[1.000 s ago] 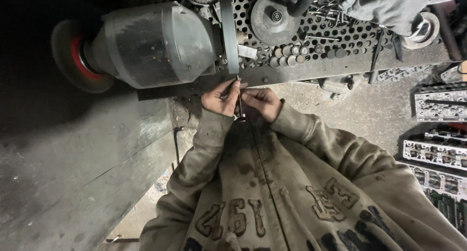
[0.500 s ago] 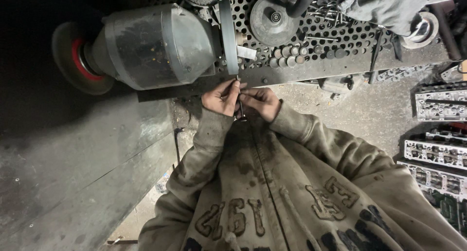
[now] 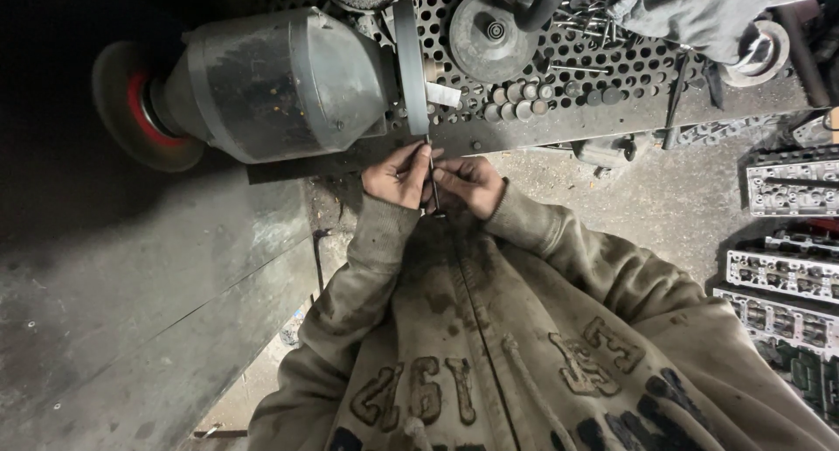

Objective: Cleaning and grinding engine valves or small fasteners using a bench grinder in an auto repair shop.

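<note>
Both hands (image 3: 434,178) on thin rod (image 3: 433,182) (perhaps metal)

The lower end of the thin metal rod (image 3: 433,184) is hidden between the left hand (image 3: 398,176) and the right hand (image 3: 472,184). The engine parts (image 3: 791,232) are cut off by the right edge. The small pieces on the bench (image 3: 559,128) are too small to tell.
</note>
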